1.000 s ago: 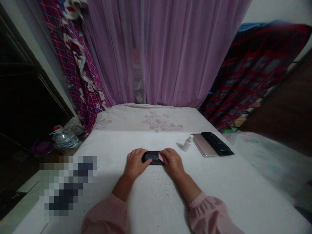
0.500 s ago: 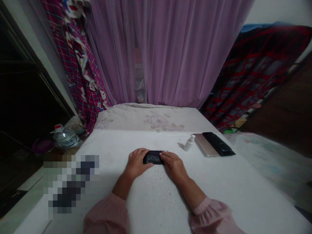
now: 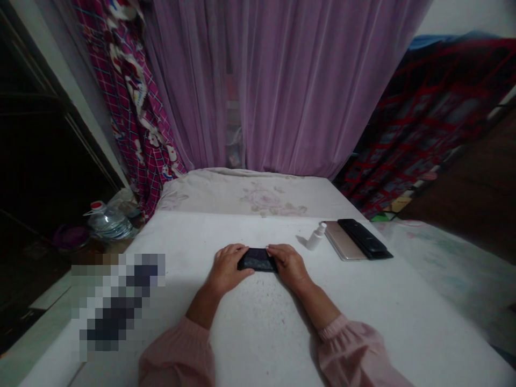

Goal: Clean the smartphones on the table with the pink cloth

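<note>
Right hand [image 3: 291,267] farther right, bottle [image 3: 316,238] upright

Dim light, darkest at nine o'clock; edges stretched, soft; pixelated patch [image 3: 121,303] at eight; bottle [image 3: 316,238] casting shadow [image 3: 301,239] toward ten.

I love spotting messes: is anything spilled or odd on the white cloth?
Yes: tiny specks dot the white cloth, nearer the person than the dark device between the left hand and right hand. They look odd against plain white; I can't tell if they're crumbs or stains.

A home room with purple curtains [image 3: 302,91] and floral cloth [image 3: 262,198].
</note>
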A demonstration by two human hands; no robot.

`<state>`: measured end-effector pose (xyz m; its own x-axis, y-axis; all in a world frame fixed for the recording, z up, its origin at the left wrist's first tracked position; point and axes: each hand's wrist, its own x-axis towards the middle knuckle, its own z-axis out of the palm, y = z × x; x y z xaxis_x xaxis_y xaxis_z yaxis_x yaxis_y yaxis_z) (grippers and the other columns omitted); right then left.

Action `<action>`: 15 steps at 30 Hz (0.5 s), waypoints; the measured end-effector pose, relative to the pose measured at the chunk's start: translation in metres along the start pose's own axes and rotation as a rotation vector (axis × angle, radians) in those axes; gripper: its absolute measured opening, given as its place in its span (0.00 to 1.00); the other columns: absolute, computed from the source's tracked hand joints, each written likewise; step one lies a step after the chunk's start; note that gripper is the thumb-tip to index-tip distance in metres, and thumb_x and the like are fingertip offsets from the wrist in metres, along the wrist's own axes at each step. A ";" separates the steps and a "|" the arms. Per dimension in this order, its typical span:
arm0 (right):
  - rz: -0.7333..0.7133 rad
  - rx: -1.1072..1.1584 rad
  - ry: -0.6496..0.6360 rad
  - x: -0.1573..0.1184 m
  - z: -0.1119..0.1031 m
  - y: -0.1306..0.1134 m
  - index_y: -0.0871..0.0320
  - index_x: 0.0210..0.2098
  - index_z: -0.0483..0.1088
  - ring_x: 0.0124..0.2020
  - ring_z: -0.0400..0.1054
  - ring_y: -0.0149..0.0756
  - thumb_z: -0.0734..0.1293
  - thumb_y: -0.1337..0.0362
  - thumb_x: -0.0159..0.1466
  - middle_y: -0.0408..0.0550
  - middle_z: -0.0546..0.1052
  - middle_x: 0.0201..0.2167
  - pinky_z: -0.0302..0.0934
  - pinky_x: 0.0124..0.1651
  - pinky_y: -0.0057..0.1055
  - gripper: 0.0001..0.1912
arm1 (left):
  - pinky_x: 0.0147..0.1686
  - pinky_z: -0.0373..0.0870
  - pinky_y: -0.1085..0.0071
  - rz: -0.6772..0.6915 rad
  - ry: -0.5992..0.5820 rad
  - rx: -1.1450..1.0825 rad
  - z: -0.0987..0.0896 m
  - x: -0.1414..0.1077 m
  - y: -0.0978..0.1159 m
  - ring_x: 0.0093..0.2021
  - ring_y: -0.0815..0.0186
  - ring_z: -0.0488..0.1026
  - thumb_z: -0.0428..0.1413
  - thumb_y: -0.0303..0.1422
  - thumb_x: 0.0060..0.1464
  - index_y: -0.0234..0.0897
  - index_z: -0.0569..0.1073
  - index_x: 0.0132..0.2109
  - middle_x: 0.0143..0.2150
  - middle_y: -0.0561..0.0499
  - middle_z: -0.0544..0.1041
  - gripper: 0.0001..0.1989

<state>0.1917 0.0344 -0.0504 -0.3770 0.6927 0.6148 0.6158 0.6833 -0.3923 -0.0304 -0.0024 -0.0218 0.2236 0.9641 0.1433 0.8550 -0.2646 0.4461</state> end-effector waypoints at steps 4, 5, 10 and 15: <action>-0.079 0.064 -0.034 -0.012 -0.012 -0.006 0.53 0.45 0.76 0.42 0.72 0.38 0.60 0.76 0.61 0.51 0.79 0.41 0.70 0.44 0.40 0.19 | 0.58 0.56 0.56 0.037 0.013 -0.004 0.003 -0.001 -0.004 0.59 0.55 0.64 0.63 0.38 0.48 0.46 0.68 0.57 0.58 0.48 0.70 0.28; -0.088 0.071 -0.031 -0.014 -0.014 -0.007 0.53 0.45 0.76 0.42 0.72 0.38 0.60 0.75 0.62 0.51 0.79 0.41 0.70 0.44 0.39 0.19 | 0.58 0.56 0.56 0.045 0.007 -0.007 0.004 -0.001 -0.005 0.60 0.55 0.63 0.63 0.39 0.48 0.46 0.68 0.57 0.59 0.49 0.70 0.28; -0.103 -0.003 0.041 -0.010 -0.018 -0.013 0.55 0.41 0.77 0.42 0.70 0.39 0.60 0.74 0.64 0.54 0.78 0.41 0.69 0.42 0.40 0.15 | 0.58 0.56 0.55 0.051 -0.015 -0.019 0.004 0.000 -0.007 0.60 0.56 0.62 0.64 0.38 0.48 0.47 0.68 0.58 0.59 0.49 0.70 0.29; -0.126 -0.023 0.003 -0.008 -0.022 -0.017 0.55 0.42 0.76 0.38 0.69 0.38 0.61 0.75 0.63 0.52 0.78 0.37 0.67 0.39 0.37 0.16 | 0.58 0.56 0.56 0.056 -0.009 -0.024 0.003 0.000 -0.007 0.60 0.55 0.63 0.64 0.39 0.47 0.47 0.69 0.58 0.59 0.49 0.70 0.29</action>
<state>0.1988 0.0125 -0.0336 -0.4500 0.6012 0.6603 0.5797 0.7591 -0.2961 -0.0347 -0.0003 -0.0278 0.2755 0.9478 0.1604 0.8294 -0.3187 0.4588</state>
